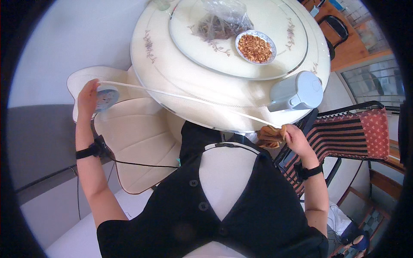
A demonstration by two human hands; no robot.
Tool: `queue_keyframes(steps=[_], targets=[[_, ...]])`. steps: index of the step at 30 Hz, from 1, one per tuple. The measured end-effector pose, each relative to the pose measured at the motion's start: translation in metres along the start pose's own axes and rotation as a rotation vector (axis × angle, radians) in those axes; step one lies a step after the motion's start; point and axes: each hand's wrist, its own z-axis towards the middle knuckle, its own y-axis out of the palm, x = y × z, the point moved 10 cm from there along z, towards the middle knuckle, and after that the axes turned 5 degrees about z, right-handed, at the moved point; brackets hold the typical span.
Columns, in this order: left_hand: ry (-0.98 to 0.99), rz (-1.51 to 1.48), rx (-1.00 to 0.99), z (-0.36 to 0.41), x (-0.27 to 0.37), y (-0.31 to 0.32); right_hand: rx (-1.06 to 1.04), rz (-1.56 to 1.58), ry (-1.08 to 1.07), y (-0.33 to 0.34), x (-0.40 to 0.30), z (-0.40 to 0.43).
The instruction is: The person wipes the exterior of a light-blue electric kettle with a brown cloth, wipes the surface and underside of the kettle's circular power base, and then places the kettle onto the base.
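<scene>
A white cord or tape (180, 96) runs taut over the near edge of the round table between my hands. My left hand (87, 96) grips its left end, beside a round pale-blue printed object (107, 98), perhaps a spool or tub; whether my fingers hold that object too is hard to tell. My right hand (295, 138) is closed on a brown cloth (271, 137) that hangs below the table's edge, and the other end of the cord meets it there.
A pale-blue lidded pitcher (298, 92) stands near the table's right edge. On the glass turntable (193, 53) are a bowl of chopped nuts or similar bits (255, 47) and a clear plastic bag (226, 22). Cream chairs (138, 138) are at left, a striped folding chair (342, 135) at right.
</scene>
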Motion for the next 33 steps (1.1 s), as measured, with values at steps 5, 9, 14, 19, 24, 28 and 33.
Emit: queue_keyframes(steps=[5,9,14,19,24,28,33], targets=[[0.023,0.025,0.092,0.001,0.008,-0.013,0.018,-0.017,0.013,0.006,0.032,-0.019],[-0.232,-0.216,0.023,0.000,0.020,-0.013,0.036,0.083,0.108,0.002,0.015,-0.016],[-0.271,-0.769,-0.105,-0.013,0.086,0.014,-0.039,0.330,0.168,-0.003,-0.029,0.002],[-0.090,-0.903,-0.152,-0.019,0.183,0.035,0.059,0.943,0.287,-0.007,-0.060,0.044],[0.148,-0.821,-0.240,-0.024,0.265,0.053,-0.140,1.507,0.051,0.006,-0.098,0.080],[0.172,-0.823,-0.336,-0.031,0.295,0.061,-0.128,1.572,0.024,0.015,-0.117,0.105],[0.195,-0.835,-0.332,-0.035,0.304,0.061,-0.143,1.634,-0.010,0.018,-0.125,0.119]])
